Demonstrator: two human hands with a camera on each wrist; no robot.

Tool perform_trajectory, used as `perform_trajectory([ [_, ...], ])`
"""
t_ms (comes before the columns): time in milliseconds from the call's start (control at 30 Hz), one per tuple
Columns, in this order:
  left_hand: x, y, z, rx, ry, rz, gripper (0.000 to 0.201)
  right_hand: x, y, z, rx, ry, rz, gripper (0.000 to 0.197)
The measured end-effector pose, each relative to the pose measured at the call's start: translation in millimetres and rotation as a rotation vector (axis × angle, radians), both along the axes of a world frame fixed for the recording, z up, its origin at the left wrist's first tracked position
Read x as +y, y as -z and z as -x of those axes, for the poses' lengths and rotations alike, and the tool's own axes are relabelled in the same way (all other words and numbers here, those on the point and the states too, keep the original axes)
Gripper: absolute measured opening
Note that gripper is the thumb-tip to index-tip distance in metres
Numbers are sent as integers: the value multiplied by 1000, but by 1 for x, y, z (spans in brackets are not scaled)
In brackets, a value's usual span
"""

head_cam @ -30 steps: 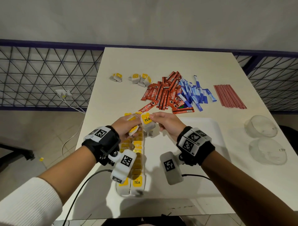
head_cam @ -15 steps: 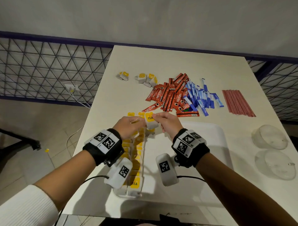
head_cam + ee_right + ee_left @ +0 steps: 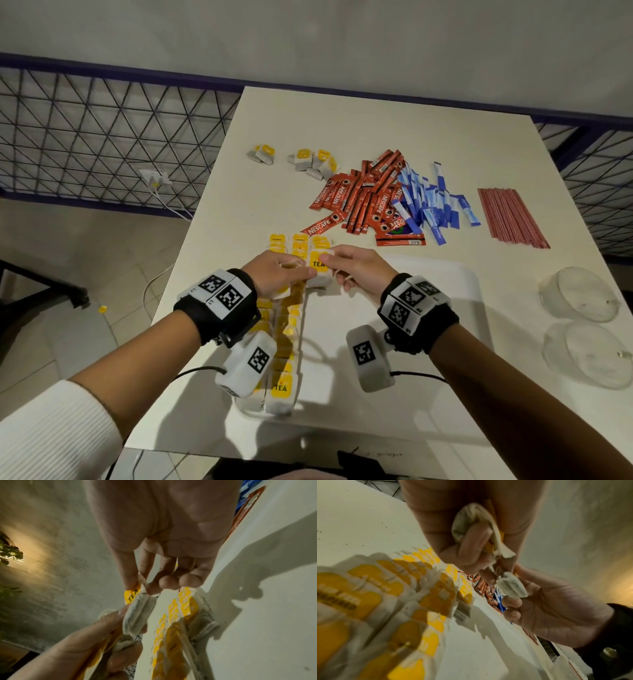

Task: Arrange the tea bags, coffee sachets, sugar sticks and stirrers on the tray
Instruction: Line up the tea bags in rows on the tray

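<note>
Tabletop [image 3: 394, 130] space is bounded by a wire fence [image 3: 102, 137] at the left and far edges. A white tray [image 3: 428, 308] is set near the front edge, with rows of tea bags [image 3: 284, 342] laid along its left side. Coffee sachets [image 3: 363, 198], sugar sticks [image 3: 428, 202] and stirrers [image 3: 510, 216] are piled beyond it, two clear bowls [image 3: 579, 294] to the right. One tea bag [image 3: 320, 270] is pinched by the right hand [image 3: 356, 270] above the rows; a crumpled bag is gripped in the curled left hand [image 3: 277, 274].
</note>
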State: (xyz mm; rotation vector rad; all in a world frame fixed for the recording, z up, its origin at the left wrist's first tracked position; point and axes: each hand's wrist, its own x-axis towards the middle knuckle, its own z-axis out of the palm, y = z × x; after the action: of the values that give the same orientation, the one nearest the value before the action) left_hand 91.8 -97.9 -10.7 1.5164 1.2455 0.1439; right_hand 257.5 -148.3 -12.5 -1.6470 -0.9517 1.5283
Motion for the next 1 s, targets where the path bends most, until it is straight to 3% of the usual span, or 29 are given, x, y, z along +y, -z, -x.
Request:
perform_trajectory([
  [233, -2, 5, 11, -62, 45, 93, 21, -11, 15, 0, -11, 55, 66, 17],
  [467, 6, -1, 28, -14, 13, 97, 26, -17, 32, 10, -146, -11, 150, 14],
  [567, 9, -3, 34, 4, 33, 90, 25, -14, 37, 17, -172, -21, 192, 22],
  [767, 10, -3, 40, -26, 5, 123, 31, 4, 36, 17, -452, -78, 166, 22],
  [833, 11, -4, 40, -35, -7, 155, 23, 9, 34, 16, -567, -132, 147, 16],
  [1000, 16, 0, 46, -1, -2, 157, 20, 12, 38, 17, -629, -104, 135, 9],
])
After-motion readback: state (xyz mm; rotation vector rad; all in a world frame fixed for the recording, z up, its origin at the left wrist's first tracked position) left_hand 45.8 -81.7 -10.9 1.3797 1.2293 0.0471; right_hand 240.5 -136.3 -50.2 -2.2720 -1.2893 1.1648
